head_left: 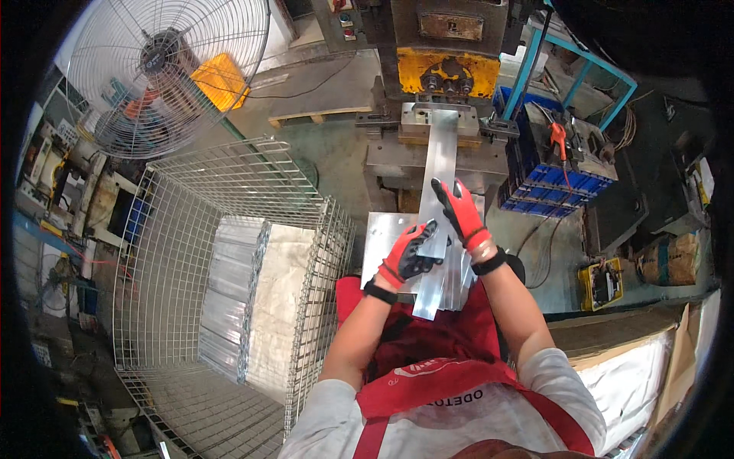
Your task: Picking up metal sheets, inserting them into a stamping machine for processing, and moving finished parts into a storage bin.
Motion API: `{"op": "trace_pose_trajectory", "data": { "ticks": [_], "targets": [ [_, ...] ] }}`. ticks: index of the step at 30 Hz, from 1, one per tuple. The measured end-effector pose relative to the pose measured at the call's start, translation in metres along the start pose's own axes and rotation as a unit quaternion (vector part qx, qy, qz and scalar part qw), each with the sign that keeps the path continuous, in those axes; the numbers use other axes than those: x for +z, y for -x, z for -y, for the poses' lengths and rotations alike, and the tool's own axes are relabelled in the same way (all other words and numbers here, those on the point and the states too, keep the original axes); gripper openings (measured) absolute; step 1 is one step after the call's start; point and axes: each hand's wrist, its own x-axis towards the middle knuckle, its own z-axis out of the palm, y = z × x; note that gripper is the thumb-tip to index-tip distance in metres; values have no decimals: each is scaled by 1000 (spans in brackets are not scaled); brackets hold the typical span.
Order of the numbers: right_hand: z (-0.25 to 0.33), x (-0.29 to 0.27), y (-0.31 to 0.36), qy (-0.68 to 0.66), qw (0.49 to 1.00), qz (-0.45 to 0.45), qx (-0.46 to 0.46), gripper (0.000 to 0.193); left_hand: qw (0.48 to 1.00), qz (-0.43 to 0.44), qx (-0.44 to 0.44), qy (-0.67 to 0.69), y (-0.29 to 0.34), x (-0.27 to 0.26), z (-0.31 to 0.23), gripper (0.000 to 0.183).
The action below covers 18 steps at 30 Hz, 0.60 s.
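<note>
A long shiny metal strip [438,164] slants from my hands toward a press, its far end on the die block [417,116]. My right hand [460,213], in a red and black glove, grips the strip's right edge from above. My left hand [409,252], gloved alike, is closed at the strip's left edge near its lower end; some of its fingers are hidden. Beneath my hands, several more metal strips [428,301] lie in an uneven stack over my lap, beside a flat metal plate [384,229].
A wire mesh cage [321,252] on the left holds stacked metal strips [229,283] and a pale sheet. Behind it stands a large fan [164,57]. Blue crates [547,183] with a red-handled tool [559,139] are right of the press. A yellow bin [587,287] sits farther right.
</note>
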Motion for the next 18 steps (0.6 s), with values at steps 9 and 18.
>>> {"op": "trace_pose_trajectory", "data": {
  "ticks": [9,18],
  "targets": [
    [78,-27,71,610,659,206,-388,59,922,131,-132,-340,43,-43,-104,24],
    [26,-40,58,429,863,143,-225,28,933,-284,-29,-219,29,-61,-95,44]
  ]
}}
